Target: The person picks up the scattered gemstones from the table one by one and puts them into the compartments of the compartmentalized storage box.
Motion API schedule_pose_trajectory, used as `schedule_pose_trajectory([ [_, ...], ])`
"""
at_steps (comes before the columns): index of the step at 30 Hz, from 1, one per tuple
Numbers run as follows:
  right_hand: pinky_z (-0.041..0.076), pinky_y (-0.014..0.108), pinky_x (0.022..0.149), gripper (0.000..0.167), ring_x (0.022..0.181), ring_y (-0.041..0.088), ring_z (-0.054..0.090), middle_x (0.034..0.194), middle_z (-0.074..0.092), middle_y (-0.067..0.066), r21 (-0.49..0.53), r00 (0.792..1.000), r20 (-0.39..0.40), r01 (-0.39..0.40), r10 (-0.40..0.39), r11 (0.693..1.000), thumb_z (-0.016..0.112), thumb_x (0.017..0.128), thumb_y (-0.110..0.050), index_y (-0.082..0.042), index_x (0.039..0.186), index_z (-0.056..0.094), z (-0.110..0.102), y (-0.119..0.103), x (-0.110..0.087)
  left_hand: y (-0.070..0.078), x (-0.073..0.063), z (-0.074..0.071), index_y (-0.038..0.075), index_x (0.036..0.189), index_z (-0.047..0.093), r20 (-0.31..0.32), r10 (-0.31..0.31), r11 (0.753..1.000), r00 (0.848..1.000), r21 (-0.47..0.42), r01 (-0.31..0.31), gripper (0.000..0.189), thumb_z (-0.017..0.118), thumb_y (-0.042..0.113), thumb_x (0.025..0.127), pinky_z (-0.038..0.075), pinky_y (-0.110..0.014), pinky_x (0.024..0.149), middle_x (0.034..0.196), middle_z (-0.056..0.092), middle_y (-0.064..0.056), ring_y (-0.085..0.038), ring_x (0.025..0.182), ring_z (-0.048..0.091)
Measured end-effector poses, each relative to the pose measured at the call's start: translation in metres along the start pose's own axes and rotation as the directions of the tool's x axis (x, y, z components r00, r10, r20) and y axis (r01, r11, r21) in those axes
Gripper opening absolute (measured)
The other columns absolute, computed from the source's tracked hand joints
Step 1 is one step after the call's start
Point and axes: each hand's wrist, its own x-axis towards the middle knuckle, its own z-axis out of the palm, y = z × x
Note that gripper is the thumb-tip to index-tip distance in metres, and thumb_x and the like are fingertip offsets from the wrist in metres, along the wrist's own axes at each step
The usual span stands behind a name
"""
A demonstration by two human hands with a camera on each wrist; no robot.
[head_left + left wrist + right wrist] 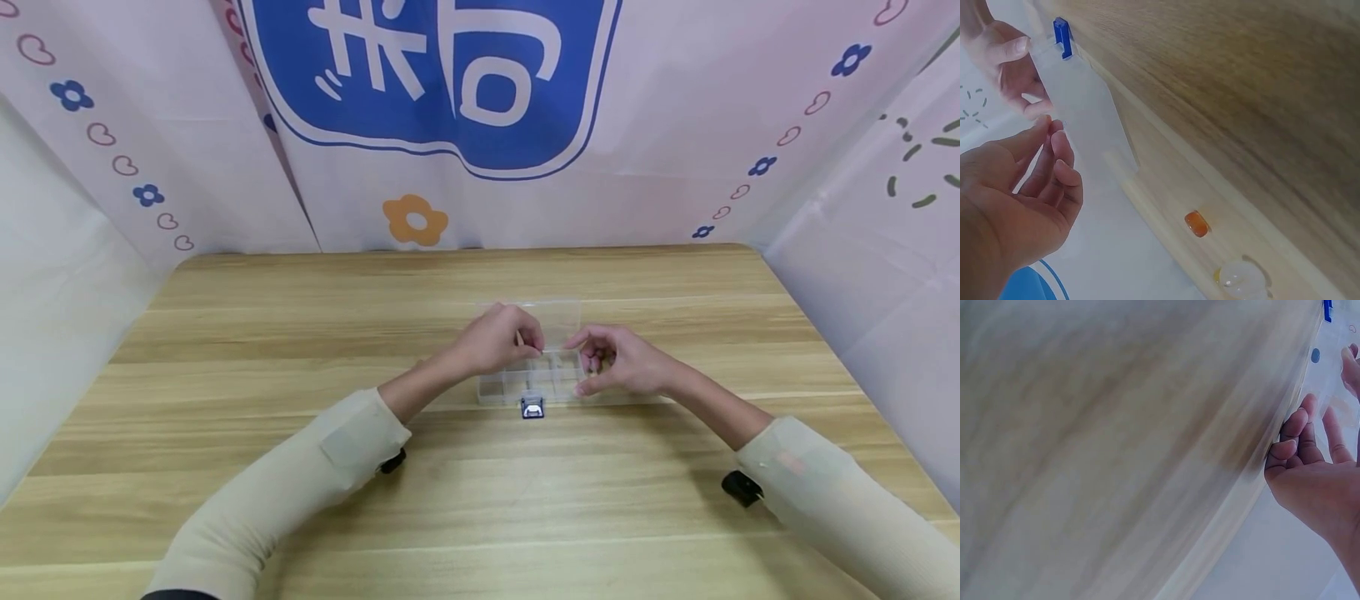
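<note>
A clear plastic box (pixel 491 389) with several compartments lies on the table, its transparent lid (pixel 561 315) folded back. At the front edge is a blue latch (pixel 532 408), also visible in the left wrist view. My left hand (pixel 501 337) reaches over the box with thumb and fingertips together, pinching a tiny orange-tinted thing (pixel 1049 117) mostly hidden by the fingers. My right hand (pixel 628 362) holds the box's right end, thumb at the front corner and index finger toward the back, the other fingers curled.
In the left wrist view, an orange bead (pixel 1196 223) lies on the wooden table (pixel 465 500). Beside it is a rounded, clear whitish piece (pixel 1244 279) with some yellow at its edge. A printed white cloth (pixel 645 192) stands along the table's back edge.
</note>
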Motion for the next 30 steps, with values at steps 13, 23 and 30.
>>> schedule_pose_trajectory([
  [13,0.044,0.025,0.07,0.052,0.08,0.022,0.054,0.087,0.06,0.011,-0.01,1.0,0.001,0.004,-0.004,1.0,0.089,0.078,-0.002,0.006,0.123,0.063,-0.0004,0.0007,0.0,-0.0003,0.0043,0.0043,0.005,0.088,0.077,0.005,-0.008,1.0,1.0,0.013,0.008,0.006,0.077,0.0,0.092,0.054,-0.023,0.073,0.087,0.075,-0.004,-0.014,0.081,0.067],
  [23,0.044,0.025,0.069,0.052,0.079,0.022,0.054,0.087,0.06,0.011,-0.005,1.0,0.0,0.012,-0.012,1.0,0.089,0.078,-0.002,0.007,0.122,0.063,-0.0005,0.001,0.0002,0.0001,0.0052,0.0049,0.005,0.089,0.076,0.011,0.011,1.0,1.0,0.018,-0.011,0.005,0.077,0.001,0.093,0.053,-0.022,0.072,0.087,0.074,-0.005,-0.014,0.08,0.066],
  [30,0.043,0.025,0.069,0.052,0.079,0.022,0.053,0.087,0.06,0.011,-0.003,1.0,-0.001,0.012,-0.012,1.0,0.089,0.078,-0.001,0.007,0.123,0.063,-0.0002,0.0006,-0.0004,0.0008,0.0046,0.0035,0.004,0.091,0.077,0.017,0.015,1.0,1.0,0.023,-0.015,0.003,0.076,0.002,0.093,0.053,-0.022,0.071,0.088,0.075,-0.005,-0.014,0.08,0.066],
])
